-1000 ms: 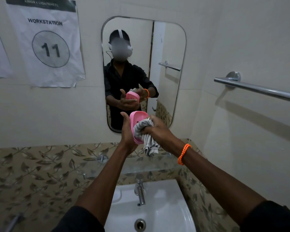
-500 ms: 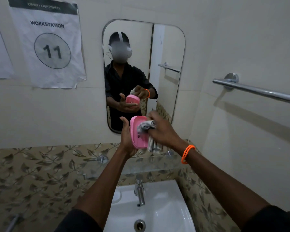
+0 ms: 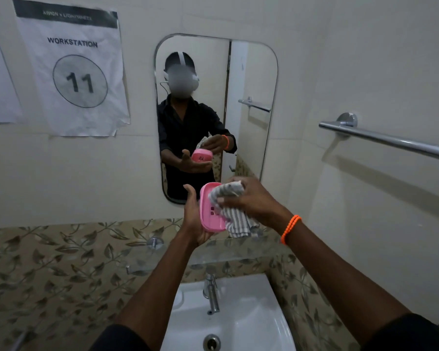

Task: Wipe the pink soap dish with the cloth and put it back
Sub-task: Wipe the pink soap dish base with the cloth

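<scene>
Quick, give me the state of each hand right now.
Left hand: closed on the pink soap dish, cradling it from behind.
Right hand: closed on the cloth, pressing it into the dish.

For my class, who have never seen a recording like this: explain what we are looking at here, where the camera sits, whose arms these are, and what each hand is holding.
There is no machine here, only a person working with bare hands. The one camera sits on the person's head and looks forward and down, so the two arms reaching in from below are the person's own. The left hand cradles a pink soap dish, tipped so that its inside faces the right. The right hand, with an orange bracelet at the wrist, presses a striped cloth into it. Straight ahead a mirror reflects the same person. Below are a white sink with a tap and a glass shelf; a towel rail is on the right wall.
</scene>
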